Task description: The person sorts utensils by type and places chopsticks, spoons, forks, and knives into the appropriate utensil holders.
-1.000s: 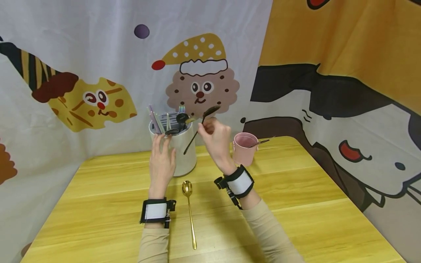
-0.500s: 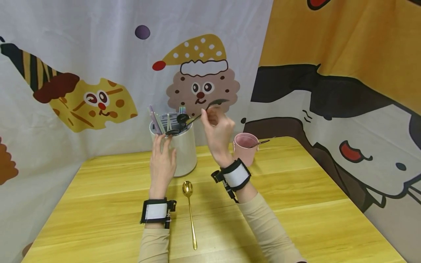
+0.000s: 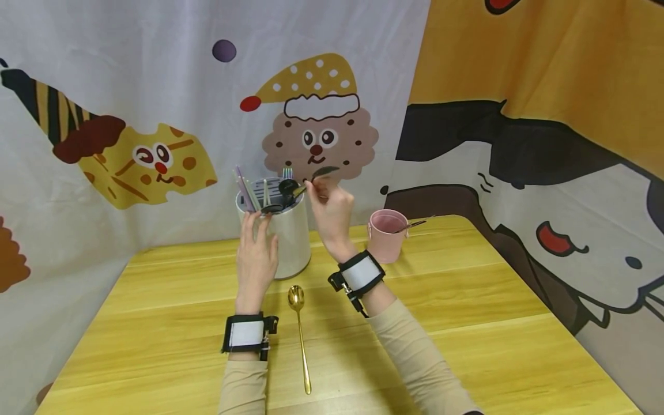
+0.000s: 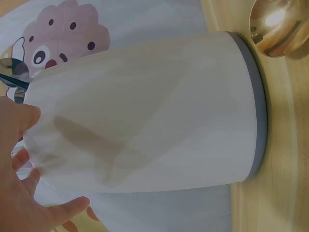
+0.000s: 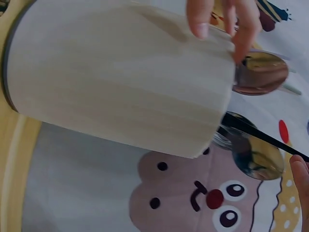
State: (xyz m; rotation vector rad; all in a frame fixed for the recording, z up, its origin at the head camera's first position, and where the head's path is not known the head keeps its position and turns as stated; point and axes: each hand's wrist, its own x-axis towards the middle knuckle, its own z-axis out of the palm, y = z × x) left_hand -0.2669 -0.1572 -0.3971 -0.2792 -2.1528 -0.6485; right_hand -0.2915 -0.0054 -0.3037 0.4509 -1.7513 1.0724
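Observation:
A tall white utensil holder (image 3: 293, 242) stands upright at the back of the table, several utensils sticking out of its top. My left hand (image 3: 256, 253) rests its fingers on the holder's near rim and upper wall. Between thumb and fingertips, my right hand (image 3: 332, 213) pinches a dark spoon (image 3: 327, 172) at the holder's right rim. In the right wrist view the spoon's black handle (image 5: 263, 135) slants into the holder's mouth; its lower end is hidden. A gold spoon (image 3: 301, 334) lies on the table in front, bowl toward the holder.
Right of the holder stands a small pink bucket (image 3: 385, 242) with a thin utensil (image 3: 415, 225) leaning out. Behind the wooden table (image 3: 467, 323) hangs a printed cloth (image 3: 171, 86). Spoon bowls (image 5: 260, 72) project from the holder's mouth.
My right hand has risen, then moved left and down to the holder's rim, the dark spoon's handle now at the holder's mouth. My left hand has stayed put.

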